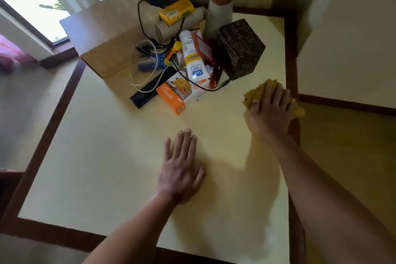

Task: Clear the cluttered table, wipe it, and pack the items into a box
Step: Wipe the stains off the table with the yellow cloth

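Note:
My right hand (269,111) presses a yellow cloth (255,95) flat on the cream table (111,156) near its right edge. My left hand (182,169) lies flat on the table's middle, fingers apart, holding nothing. A cardboard box (102,34) lies on its side at the far left, with its flap on the table. Clutter is heaped beside it: an orange charger box (170,98), a white lotion tube (191,58), a stack of paper cups (177,25), a yellow pack (175,12), cables, a black bar (150,89) and a small yellow torch (172,54).
A dark carved wooden box (241,49) and a tall grey vase (219,12) stand at the table's far right. The table has a dark wood rim (42,141). Cream wall panels rise to the right, curtains and a window to the far left.

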{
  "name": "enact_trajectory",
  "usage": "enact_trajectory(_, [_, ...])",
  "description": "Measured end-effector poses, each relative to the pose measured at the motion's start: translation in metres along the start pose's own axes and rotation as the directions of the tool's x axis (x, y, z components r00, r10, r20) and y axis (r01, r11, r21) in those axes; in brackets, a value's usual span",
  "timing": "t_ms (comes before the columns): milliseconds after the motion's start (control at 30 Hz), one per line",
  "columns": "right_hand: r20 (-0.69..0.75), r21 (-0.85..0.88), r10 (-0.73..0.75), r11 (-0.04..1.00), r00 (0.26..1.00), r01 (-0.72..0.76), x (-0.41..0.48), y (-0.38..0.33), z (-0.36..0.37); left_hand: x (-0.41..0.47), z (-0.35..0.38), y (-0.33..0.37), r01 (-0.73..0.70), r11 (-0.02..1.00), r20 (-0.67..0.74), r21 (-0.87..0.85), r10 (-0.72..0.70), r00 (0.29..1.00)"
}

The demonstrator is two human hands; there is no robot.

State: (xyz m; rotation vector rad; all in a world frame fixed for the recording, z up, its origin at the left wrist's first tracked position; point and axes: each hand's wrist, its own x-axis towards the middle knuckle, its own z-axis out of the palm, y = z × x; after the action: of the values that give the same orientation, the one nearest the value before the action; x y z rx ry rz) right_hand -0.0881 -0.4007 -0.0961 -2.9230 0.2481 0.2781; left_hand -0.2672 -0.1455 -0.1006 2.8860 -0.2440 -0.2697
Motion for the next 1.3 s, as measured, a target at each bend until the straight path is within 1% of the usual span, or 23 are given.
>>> enact_trajectory(33, [0.005,0.022,0.013,1.0,1.0,-0.013,0.0,-0.018,0.002,0.0,0.0,-0.002,0.0,1.0,-0.01,-0.01,0.0,1.0])
enact_trajectory(67, [0.002,0.029,-0.025,0.999,1.0,0.025,-0.007,-0.036,0.006,0.0,-0.001,-0.004,-0.001,1.0,-0.016,-0.016,0.001,1.0])
enact_trajectory(100, [0.002,0.026,-0.103,0.994,0.995,0.103,-0.019,-0.052,0.012,0.0,-0.002,-0.004,-0.002,1.0,-0.019,-0.017,0.002,1.0])
enact_trajectory(167, [0.015,0.002,-0.276,0.961,0.961,0.276,-0.05,-0.073,0.021,-0.002,-0.003,-0.003,0.001,1.0,-0.012,-0.008,-0.001,1.0])
enact_trajectory(233, [0.048,-0.023,-0.426,0.904,0.903,0.427,-0.07,-0.069,0.025,-0.005,-0.002,-0.001,0.008,1.0,-0.01,-0.003,-0.008,1.0])
enact_trajectory(300, [0.084,-0.059,-0.508,0.856,0.857,0.513,-0.068,-0.047,0.018,-0.006,-0.003,-0.002,0.006,1.0,-0.013,-0.003,-0.006,1.0])
enact_trajectory(333, [0.079,-0.075,-0.509,0.854,0.857,0.514,-0.057,-0.033,0.013,-0.004,-0.003,-0.002,0.005,1.0,-0.012,-0.001,-0.005,1.0])
enact_trajectory(367, [0.067,-0.076,-0.482,0.871,0.874,0.486,-0.042,-0.018,0.007,-0.002,-0.003,-0.002,0.005,1.0,-0.01,0.004,-0.005,1.0])
enact_trajectory(433, [0.047,-0.067,-0.382,0.921,0.923,0.385,-0.006,0.005,-0.004,0.002,-0.003,-0.001,0.004,1.0,0.003,0.005,-0.004,1.0])
enact_trajectory(500, [0.03,-0.089,-0.297,0.95,0.954,0.298,0.032,0.018,-0.009,0.003,-0.003,-0.001,0.003,1.0,0.01,0.001,-0.003,1.0])
enact_trajectory(633, [-0.007,-0.077,-0.187,0.98,0.982,0.186,0.091,0.009,-0.018,0.003,-0.004,-0.001,-0.005,1.0,0.02,-0.012,0.006,1.0])
enact_trajectory(733, [-0.012,-0.028,-0.116,0.993,0.993,0.116,0.084,-0.005,-0.009,0.003,-0.004,-0.002,-0.005,1.0,0.036,-0.013,0.005,0.999])
enact_trajectory(800, [-0.021,0.024,-0.13,0.991,0.991,0.131,0.041,-0.02,0.002,0.002,-0.005,-0.002,0.003,1.0,0.053,0.0,-0.003,0.999])
enact_trajectory(867, [-0.03,0.031,-0.187,0.982,0.982,0.188,-0.019,-0.037,0.012,0.002,-0.005,-0.002,0.007,1.0,0.07,0.016,-0.008,0.997])
enact_trajectory(900, [-0.019,0.022,-0.242,0.97,0.97,0.243,-0.05,-0.043,0.017,0.002,-0.006,-0.002,0.008,1.0,0.075,0.019,-0.01,0.997])
enact_trajectory(967, [0.013,-0.007,-0.4,0.916,0.916,0.4,-0.1,-0.047,0.026,0.003,-0.007,-0.001,0.012,1.0,0.082,0.017,-0.014,0.997])
enact_trajectory(1033, [0.06,-0.022,-0.496,0.867,0.867,0.497,-0.106,-0.038,0.027,0.003,-0.009,0.001,0.017,1.0,0.099,0.017,-0.018,0.995])
enact_trajectory(1067, [0.051,-0.037,-0.49,0.87,0.87,0.492,-0.095,-0.031,0.025,0.003,-0.009,0.002,0.018,1.0,0.105,0.021,-0.02,0.994])
enact_trajectory(1100, [0.025,-0.054,-0.446,0.893,0.895,0.447,-0.081,-0.026,0.024,0.004,-0.01,0.002,0.017,0.999,0.11,0.027,-0.02,0.994])
enact_trajectory(1167, [-0.029,-0.051,-0.288,0.957,0.957,0.286,-0.048,-0.016,0.019,0.005,-0.01,0.003,0.016,0.999,0.124,0.033,-0.02,0.992])
enact_trajectory(1233, [-0.027,-0.023,-0.175,0.984,0.984,0.174,-0.029,-0.015,0.016,0.004,-0.011,0.002,0.011,0.999,0.131,0.032,-0.015,0.991])
enact_trajectory(1300, [-0.032,0.003,-0.113,0.994,0.993,0.113,-0.038,-0.028,0.02,0.004,-0.011,0.003,0.011,1.0,0.149,0.027,-0.015,0.989])
